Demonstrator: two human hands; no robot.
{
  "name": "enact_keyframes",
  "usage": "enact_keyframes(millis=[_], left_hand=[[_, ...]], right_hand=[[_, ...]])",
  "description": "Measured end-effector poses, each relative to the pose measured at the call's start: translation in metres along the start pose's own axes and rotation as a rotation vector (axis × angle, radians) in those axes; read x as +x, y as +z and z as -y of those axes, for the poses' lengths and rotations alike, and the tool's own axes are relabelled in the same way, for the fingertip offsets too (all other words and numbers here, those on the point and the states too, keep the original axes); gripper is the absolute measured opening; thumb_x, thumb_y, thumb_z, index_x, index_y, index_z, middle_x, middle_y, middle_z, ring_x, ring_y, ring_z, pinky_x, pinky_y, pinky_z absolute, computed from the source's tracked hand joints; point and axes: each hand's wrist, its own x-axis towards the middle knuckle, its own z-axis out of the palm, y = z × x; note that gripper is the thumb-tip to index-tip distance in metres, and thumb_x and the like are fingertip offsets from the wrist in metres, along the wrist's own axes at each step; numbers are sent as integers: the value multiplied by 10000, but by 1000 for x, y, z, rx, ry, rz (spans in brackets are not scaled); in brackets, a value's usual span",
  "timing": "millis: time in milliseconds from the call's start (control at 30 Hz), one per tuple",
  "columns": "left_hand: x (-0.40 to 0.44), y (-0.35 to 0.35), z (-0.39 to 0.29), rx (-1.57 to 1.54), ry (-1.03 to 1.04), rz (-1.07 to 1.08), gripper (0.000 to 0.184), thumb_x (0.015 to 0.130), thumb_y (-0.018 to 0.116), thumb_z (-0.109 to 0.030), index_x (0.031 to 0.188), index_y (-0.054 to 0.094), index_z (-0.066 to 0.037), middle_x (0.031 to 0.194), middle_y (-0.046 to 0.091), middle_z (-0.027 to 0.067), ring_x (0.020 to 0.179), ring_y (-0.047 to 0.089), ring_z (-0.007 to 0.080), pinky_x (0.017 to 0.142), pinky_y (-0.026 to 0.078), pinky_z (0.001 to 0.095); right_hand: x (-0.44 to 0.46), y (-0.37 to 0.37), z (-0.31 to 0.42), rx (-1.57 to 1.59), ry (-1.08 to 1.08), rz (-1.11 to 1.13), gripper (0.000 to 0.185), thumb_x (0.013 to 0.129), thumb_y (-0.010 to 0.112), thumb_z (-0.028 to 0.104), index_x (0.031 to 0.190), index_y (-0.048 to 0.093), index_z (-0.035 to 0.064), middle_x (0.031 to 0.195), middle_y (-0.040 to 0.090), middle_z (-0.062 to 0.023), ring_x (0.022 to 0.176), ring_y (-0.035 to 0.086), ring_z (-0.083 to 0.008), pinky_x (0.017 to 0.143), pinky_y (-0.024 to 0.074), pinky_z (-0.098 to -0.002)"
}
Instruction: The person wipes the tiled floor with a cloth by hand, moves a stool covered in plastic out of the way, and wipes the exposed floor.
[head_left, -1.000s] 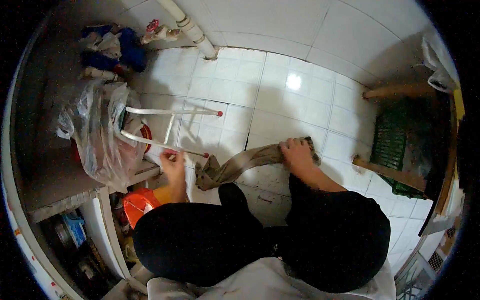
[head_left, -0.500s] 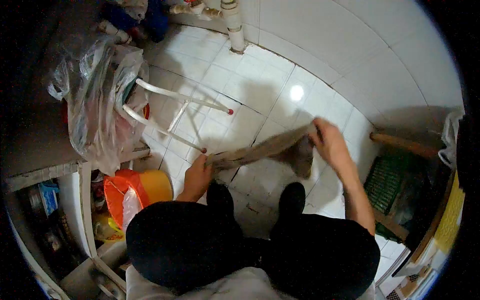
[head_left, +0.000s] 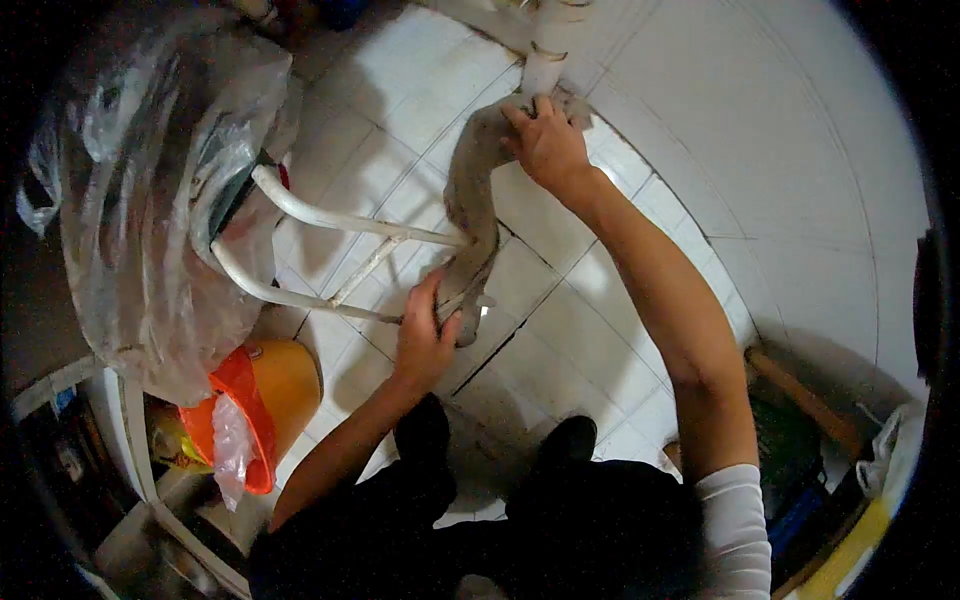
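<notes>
Cloth [head_left: 472, 190]: one, spanning both hands. Left hand [head_left: 422, 345]: gripping near end, beside stool [head_left: 310, 214]. Right hand [head_left: 553, 150]: on far end, grip unclear; pipe [head_left: 543, 70] just beyond. Care: steer around stool.

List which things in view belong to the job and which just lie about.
In the job, apparently:
long grey-brown cloth
left hand
right hand
white tiled floor

Lying about, seemingly:
clear crumpled plastic bag
white curved tubular legs
orange-yellow round bin
</notes>
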Motion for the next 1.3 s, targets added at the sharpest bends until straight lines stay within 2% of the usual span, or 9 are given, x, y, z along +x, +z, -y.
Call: enact_keyframes(millis=[267, 433, 533, 633, 667, 800, 867, 1100, 1300], left_hand=[[16, 8, 1, 418, 57, 155, 427, 868, 589, 28, 1277, 635, -85, 1195, 554, 189, 1086, 590, 402, 917, 509, 474], [-22, -21, -9, 442, -60, 435, 311, 861, 617, -41, 1166, 653, -91, 1184, 570, 142, 1099, 591, 399, 917, 512, 470], [-56, -45, -4, 574, -250, 883, 372, 807, 652, -9, 1178, 633, -39, 1242, 564, 190, 1186, 570, 409, 1018, 492, 462], [-79, -67, -16, 432, -184, 630, 348, 824, 672, -26, 1166, 628, -78, 1147, 561, 172, 1062, 589, 407, 916, 503, 456], [-77, -70, -23, 370, -157, 545, 364, 829, 672, -14, 1185, 624, -75, 1151, 559, 171, 1062, 588, 404, 918, 500, 445], [-43, -53, -57, 171, -30, 218, 432, 874, 638, 34, 1292, 598, -68, 1177, 548, 174, 1074, 580, 392, 938, 481, 399], [-21, -29, -52, 215, 116, 97, 447, 901, 624, 17, 1337, 581, -69, 1186, 553, 175, 1056, 591, 388, 913, 493, 409], [-9, 19, -6, 477, -86, 207, 443, 841, 603, 26, 1274, 596, -69, 1156, 580, 171, 1043, 609, 406, 876, 524, 484], [-51, -16, -33, 602, -201, 513, 437, 812, 611, 17, 1243, 611, -58, 1184, 568, 179, 1102, 596, 393, 901, 530, 471]], right_hand=[[-13, 30, -13, 69, -51, 31, 416, 857, 703, 192, 1270, 658, 216, 1237, 539, -149, 1118, 559, -357, 866, 506, -506], [-175, -7, -16, 347, -89, 138, 380, 923, 552, 161, 1286, 654, 211, 1273, 549, -160, 1219, 502, -388, 1008, 409, -576], [-287, -43, -7, 276, -538, 475, 315, 941, 560, 219, 1241, 655, 207, 1234, 578, -134, 1159, 546, -372, 1028, 426, -565], [-297, -65, -1, 410, -341, 470, 252, 939, 576, 168, 1168, 675, 136, 1267, 575, -180, 1141, 571, -372, 966, 473, -497], [-271, -70, -1, 606, 120, 565, 254, 933, 579, 151, 1170, 669, 140, 1233, 588, -178, 1106, 588, -368, 928, 496, -482], [-127, -63, -23, 308, 36, -147, 341, 905, 626, 134, 1245, 616, 115, 1152, 587, -208, 1051, 607, -413, 844, 537, -481], [-59, -45, -40, 339, 27, -167, 370, 907, 673, 155, 1273, 628, 145, 1250, 581, -213, 1128, 594, -415, 915, 530, -473], [-58, 33, -24, 234, -73, -54, 393, 911, 698, 213, 1284, 645, 103, 1455, 483, -220, 1294, 502, -457, 1086, 460, -484], [-186, -4, 1, 336, -309, 76, 301, 881, 701, 179, 1144, 651, 41, 1386, 548, -186, 1187, 580, -381, 933, 514, -454]])
